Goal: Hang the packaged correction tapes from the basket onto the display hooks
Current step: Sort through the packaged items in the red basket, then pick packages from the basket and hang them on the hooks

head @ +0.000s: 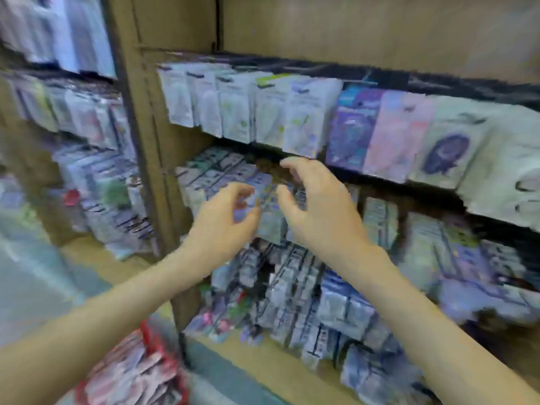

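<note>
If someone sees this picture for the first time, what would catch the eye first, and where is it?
Two bare hands meet in the middle: the left hand seems to pinch a small bluish pack, and the right hand reaches toward it with curved fingers. Behind them, rows of hanging packs fill the display rack. At the lower left stands a red basket with more packs; everything is blurred.

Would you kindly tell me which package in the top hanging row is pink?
The pink package, hanging between the purple package on its left and the pale package with a dark round print on its right.
</note>
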Tool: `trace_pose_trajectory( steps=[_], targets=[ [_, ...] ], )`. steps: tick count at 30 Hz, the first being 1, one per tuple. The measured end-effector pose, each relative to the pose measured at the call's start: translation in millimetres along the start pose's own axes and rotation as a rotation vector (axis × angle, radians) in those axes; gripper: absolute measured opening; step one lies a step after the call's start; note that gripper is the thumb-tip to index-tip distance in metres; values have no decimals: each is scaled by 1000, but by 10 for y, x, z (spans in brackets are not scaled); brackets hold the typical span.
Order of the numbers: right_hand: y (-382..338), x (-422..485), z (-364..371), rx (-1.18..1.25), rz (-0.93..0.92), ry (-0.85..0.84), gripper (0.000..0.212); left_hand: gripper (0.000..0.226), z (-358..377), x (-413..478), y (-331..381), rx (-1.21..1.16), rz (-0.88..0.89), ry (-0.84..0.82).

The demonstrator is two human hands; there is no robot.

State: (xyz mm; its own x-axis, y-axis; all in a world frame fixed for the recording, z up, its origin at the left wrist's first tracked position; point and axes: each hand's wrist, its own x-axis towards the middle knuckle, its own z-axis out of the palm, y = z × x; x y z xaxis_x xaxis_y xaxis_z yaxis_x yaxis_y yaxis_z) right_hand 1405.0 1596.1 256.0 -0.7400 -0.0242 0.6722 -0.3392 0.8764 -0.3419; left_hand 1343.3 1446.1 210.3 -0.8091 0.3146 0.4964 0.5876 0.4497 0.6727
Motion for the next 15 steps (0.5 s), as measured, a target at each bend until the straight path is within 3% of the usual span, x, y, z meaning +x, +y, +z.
trace_pose_trajectory(
  steps=[3, 6, 9, 15],
  targets=[
    [-213, -161, 1123, 45, 83, -317, 37, 53, -423, -487, -1093, 107, -308, -86],
    [-429, -280, 2142, 106, 154, -539, 34, 47, -760, -916, -2024, 218, -507, -188],
    [-593, -361, 3035, 156, 225, -695, 32, 39, -969, -1198, -2734, 275, -642, -235],
    [-691, -565, 4826, 183, 229, -943, 28, 48, -1029, -1680, -4004, 281, -951, -295]
  ],
)
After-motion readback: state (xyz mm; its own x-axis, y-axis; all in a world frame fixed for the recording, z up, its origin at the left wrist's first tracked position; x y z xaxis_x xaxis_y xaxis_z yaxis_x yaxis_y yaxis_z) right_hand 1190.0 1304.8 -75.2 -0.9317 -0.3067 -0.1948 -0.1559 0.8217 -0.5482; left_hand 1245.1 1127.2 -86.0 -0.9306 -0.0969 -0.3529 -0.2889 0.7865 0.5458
